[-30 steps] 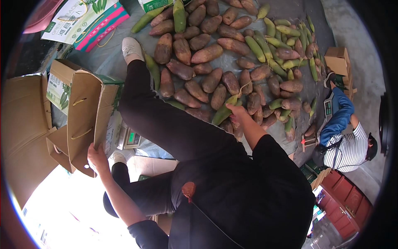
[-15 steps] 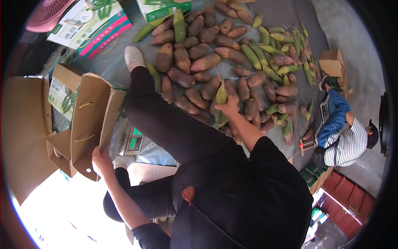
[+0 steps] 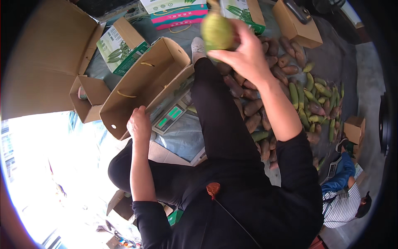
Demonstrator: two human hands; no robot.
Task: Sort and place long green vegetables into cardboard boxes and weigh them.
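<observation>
Up in front, my right hand [image 3: 250, 58] is closed around a green radish [image 3: 216, 33], slightly blurred, its stem end upward. My left hand [image 3: 139, 124] grips the near edge of an open cardboard gift box [image 3: 137, 81] with yellow rope handles. Inside, the visible part of the box is bare cardboard. The box sits tilted over a digital scale [image 3: 168, 118] with lit green figures. Beyond my knee, partly hidden by my right arm, lies a spread of reddish-brown roots [image 3: 253, 107] and green radishes [image 3: 309, 97].
Printed cartons [image 3: 120, 47] stand past the box, with a pink-striped carton [image 3: 178, 16] farther off. A brown carton [image 3: 298, 25] carries a black object. Large cardboard [image 3: 41, 58] rises at left. Another person [image 3: 342, 205] in a striped shirt crouches at lower right.
My right hand has lifted the green radish off the pile and carried it up and forward. The view has turned rightward. My left hand still grips the box.
</observation>
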